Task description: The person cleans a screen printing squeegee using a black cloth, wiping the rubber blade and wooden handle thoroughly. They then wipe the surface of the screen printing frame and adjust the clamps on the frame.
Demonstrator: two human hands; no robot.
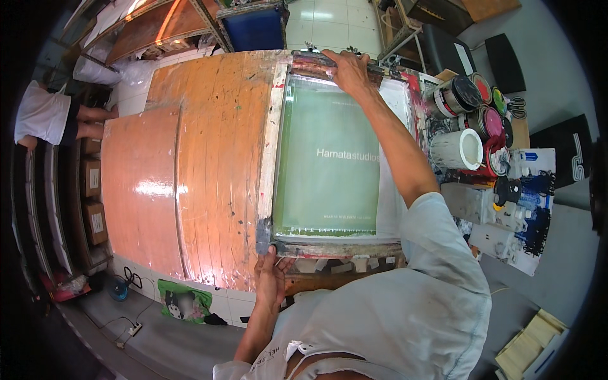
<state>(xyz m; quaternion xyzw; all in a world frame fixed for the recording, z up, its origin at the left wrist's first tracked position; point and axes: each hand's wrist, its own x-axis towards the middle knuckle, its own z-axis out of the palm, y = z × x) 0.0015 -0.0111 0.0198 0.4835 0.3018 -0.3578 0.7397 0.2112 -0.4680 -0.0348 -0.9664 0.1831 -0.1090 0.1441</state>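
Note:
A screen printing frame [268, 158] with pale, paint-stained wooden sides lies in front of me, its mesh coated in green emulsion [326, 183] with fine light lettering. My left hand [271, 278] is at the near left corner, thumb up against the wood and fingers curled by its edge. Stretched across to the far side, my right hand [350, 71] bends its fingers over the dark, ink-stained far bar [310, 62], close to metal clamp screws [353, 50]. The underside of both grips is partly hidden.
A wooden worktable [218, 158] with a reddish board [142, 190] extends left. Ink cans [456, 96], a white tub [457, 151], scissors [518, 107] and stained bottles crowd the right. Another person [47, 114] stands far left beside shelves holding boxes [95, 223].

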